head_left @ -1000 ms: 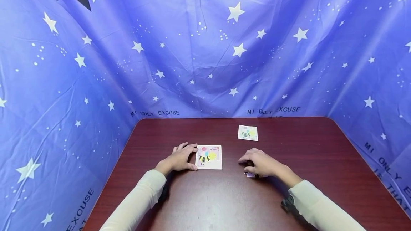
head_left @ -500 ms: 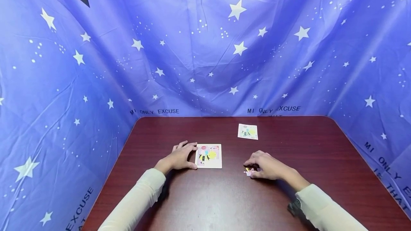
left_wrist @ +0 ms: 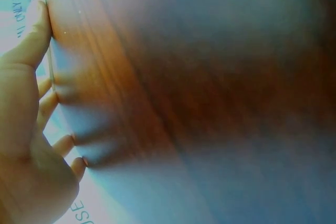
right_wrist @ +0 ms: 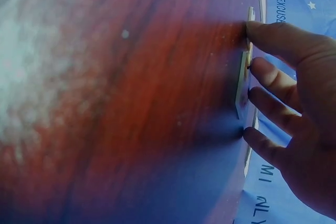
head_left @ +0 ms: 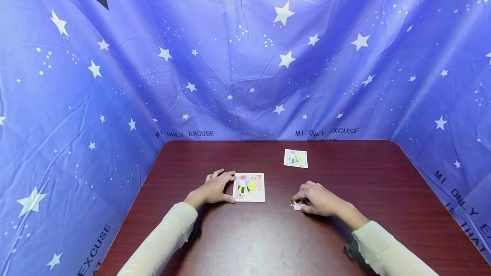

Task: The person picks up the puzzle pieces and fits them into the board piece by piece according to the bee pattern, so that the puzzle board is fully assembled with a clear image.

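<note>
My left hand (head_left: pixel 214 188) lies at the left edge of a square puzzle board (head_left: pixel 250 196) with a bee picture, its thumb and a finger touching that edge at separate spots. The board's lower right part is plain white. In the left wrist view, the fingers (left_wrist: pixel 48 106) are spread, tips down at the tabletop. My right hand (head_left: pixel 316 199) is bent over small pink and yellow puzzle pieces (head_left: pixel 297 207), partly hiding them. In the right wrist view its fingertips (right_wrist: pixel 256 65) touch thin pieces (right_wrist: pixel 242 85) low at the table surface; the thumb stands apart from the other fingers.
A paper card (head_left: pixel 296 158) with a similar, paler bee picture lies farther back on the dark red wooden table (head_left: pixel 245 242). A blue curtain (head_left: pixel 238 54) with white stars hangs around the table's back and sides.
My right hand has shifted slightly right and drawn back, uncovering more of the pieces; the yellow piece by its fingers now looks narrower. My left hand and the board have stayed put.
</note>
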Action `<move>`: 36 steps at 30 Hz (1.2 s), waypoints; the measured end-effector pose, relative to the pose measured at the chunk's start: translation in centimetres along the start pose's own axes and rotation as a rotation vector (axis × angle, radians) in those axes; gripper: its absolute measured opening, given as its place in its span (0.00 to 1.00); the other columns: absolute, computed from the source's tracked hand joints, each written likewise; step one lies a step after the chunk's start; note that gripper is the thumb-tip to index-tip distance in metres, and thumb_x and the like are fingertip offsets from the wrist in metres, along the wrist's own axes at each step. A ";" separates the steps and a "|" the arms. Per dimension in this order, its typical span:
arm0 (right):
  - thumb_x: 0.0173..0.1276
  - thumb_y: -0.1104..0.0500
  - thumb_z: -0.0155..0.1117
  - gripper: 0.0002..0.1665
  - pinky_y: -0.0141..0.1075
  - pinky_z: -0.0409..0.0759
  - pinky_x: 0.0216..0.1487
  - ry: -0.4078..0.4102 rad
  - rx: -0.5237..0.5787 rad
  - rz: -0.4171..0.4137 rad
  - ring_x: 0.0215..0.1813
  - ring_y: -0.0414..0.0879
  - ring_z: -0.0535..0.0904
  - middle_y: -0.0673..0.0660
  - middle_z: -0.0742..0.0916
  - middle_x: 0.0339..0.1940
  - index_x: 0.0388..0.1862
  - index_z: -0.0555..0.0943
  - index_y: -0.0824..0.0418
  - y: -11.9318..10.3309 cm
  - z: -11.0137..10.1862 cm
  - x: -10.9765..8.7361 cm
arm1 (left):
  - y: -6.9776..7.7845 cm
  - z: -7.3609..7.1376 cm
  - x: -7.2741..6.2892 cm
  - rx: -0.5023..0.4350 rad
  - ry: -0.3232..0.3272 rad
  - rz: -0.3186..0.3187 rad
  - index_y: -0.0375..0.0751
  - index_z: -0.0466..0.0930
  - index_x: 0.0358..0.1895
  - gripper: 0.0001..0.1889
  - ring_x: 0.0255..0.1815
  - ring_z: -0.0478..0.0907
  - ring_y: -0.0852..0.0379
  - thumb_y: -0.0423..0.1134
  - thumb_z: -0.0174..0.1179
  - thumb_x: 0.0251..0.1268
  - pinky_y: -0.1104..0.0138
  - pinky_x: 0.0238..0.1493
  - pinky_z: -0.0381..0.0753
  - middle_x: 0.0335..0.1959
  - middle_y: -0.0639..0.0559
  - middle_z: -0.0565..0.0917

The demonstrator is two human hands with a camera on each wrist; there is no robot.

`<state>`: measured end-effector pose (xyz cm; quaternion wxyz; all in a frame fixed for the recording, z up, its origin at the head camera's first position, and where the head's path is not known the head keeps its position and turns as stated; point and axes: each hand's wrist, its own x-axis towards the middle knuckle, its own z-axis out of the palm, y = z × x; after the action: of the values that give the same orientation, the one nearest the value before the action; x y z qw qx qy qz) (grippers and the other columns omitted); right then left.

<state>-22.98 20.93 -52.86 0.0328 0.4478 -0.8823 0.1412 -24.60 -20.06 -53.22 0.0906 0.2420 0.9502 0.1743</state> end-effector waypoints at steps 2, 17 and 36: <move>0.57 0.54 0.75 0.16 0.36 0.71 0.39 0.006 0.000 0.004 0.41 0.39 0.75 0.41 0.86 0.35 0.46 0.90 0.48 0.0 0.0 0.0 | 0.0 0.0 0.0 -0.001 -0.002 -0.001 0.48 0.71 0.71 0.44 0.81 0.53 0.32 0.63 0.73 0.51 0.38 0.73 0.54 0.80 0.49 0.64; 0.52 0.55 0.75 0.16 0.34 0.67 0.37 0.034 -0.018 0.034 0.39 0.38 0.75 0.40 0.85 0.31 0.42 0.90 0.44 -0.2 -0.1 0.6 | -0.1 0.1 -0.2 0.000 0.006 -0.001 0.48 0.71 0.71 0.44 0.81 0.53 0.32 0.63 0.73 0.51 0.37 0.72 0.55 0.80 0.49 0.65; 0.57 0.53 0.72 0.16 0.39 0.71 0.44 0.027 0.050 0.052 0.45 0.39 0.75 0.37 0.84 0.33 0.46 0.89 0.43 -0.9 0.3 3.0 | 0.2 -0.1 -0.2 0.003 0.007 -0.001 0.48 0.72 0.71 0.44 0.81 0.53 0.33 0.63 0.73 0.51 0.36 0.72 0.55 0.80 0.49 0.65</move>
<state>-24.05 17.99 -52.38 0.0300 0.4234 -0.8893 0.1702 -24.32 -19.98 -53.07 0.0868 0.2411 0.9509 0.1738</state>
